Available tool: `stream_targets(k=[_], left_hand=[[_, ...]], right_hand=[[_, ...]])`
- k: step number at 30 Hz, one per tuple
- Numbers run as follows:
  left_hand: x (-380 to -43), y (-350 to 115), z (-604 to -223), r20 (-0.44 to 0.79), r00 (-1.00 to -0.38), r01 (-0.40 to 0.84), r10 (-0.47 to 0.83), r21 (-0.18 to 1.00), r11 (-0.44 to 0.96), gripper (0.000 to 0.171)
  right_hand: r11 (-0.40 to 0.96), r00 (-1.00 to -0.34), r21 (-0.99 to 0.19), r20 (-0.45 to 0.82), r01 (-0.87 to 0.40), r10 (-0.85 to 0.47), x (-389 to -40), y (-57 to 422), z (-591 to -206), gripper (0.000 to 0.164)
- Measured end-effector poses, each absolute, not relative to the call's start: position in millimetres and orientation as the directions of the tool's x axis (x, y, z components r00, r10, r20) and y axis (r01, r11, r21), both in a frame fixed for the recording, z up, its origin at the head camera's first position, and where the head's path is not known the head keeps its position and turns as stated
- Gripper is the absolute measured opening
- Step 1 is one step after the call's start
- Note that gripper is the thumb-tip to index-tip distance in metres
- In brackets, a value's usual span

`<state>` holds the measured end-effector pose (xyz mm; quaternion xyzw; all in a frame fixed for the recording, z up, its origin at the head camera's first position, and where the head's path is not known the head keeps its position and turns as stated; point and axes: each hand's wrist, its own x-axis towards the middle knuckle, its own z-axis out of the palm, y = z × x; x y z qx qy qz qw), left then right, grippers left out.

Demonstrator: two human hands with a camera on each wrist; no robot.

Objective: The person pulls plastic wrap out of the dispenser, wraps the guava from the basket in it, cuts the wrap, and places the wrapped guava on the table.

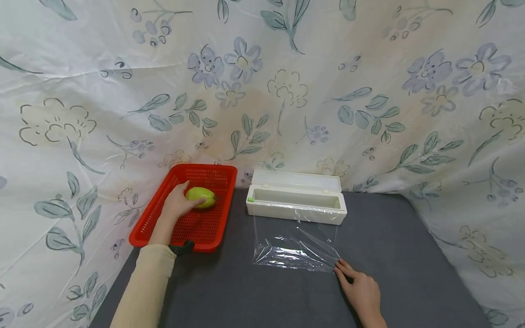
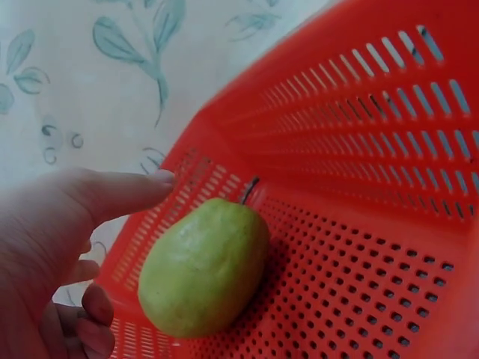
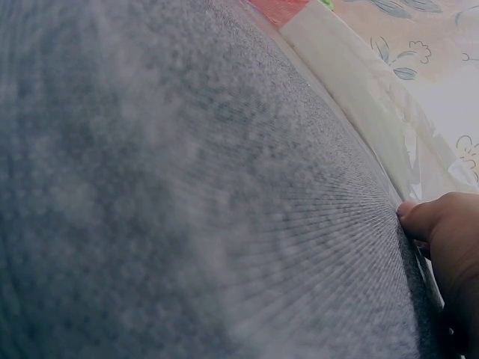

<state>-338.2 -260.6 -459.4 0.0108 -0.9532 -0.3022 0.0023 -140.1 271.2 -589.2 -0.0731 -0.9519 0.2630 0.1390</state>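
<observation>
A green pear (image 1: 200, 197) with a dark stem lies in the red plastic basket (image 1: 223, 218). Beside it, inside the basket, is my left hand (image 1: 179, 201), thumb stretched out. In the left wrist view a gap shows between the fingers and the pear (image 2: 204, 268). My right hand (image 1: 361, 291) pinches the near right corner of a sheet of clear plastic wrap (image 1: 283, 250). The wrap runs down from a white wrap dispenser box (image 1: 295, 212), whose lid stands raised at the back. The right wrist view shows the thumb and part of the right hand (image 3: 449, 239) at the wrap's edge.
A dark grey cloth (image 1: 287, 300) covers the table under everything. Behind and at both sides hangs a floral curtain (image 1: 283, 114), close to the basket and the box. A small green piece (image 1: 251, 199) sits at the box's left end.
</observation>
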Motion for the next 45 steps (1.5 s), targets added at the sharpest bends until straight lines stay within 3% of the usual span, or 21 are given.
stream_targets(k=[22,45], left_hand=[[-357,-274,-479,-0.062,-0.996,0.019,0.071,0.602,0.798,0.112],[-378,-283,-502,-0.064,-0.995,0.023,0.078,0.613,0.790,0.097]], right_hand=[[0.858,-0.945,-0.510,0.250,0.058,0.212,-143,273,-597,0.027],[0.855,-0.936,-0.514,0.268,0.059,0.226,-141,272,-596,0.026]])
